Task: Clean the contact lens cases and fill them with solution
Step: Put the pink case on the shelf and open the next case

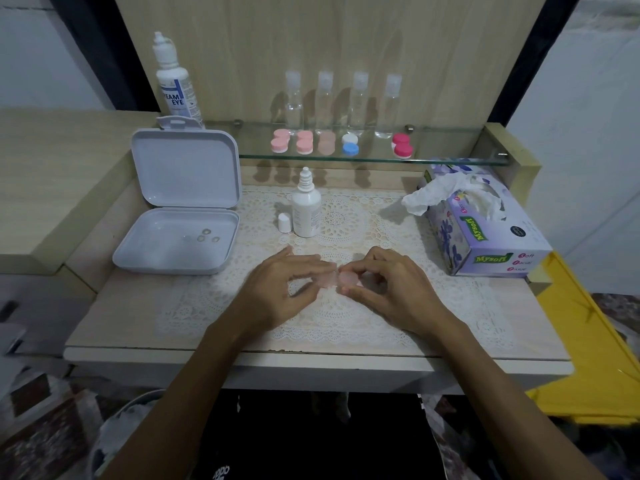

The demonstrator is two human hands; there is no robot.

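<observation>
A pale pink contact lens case sits low over the lace mat, between my two hands. My left hand pinches its left cup; my right hand curls its fingers round the right cup's lid. A small white solution bottle stands uncapped behind them, its cap beside it on the left. Several more lens cases, pink, blue-and-white and magenta, lie in a row on the glass shelf.
An open white plastic box with a few lenses in its base lies at left. A large solution bottle stands behind it. Several clear bottles line the shelf. A tissue box sits at right.
</observation>
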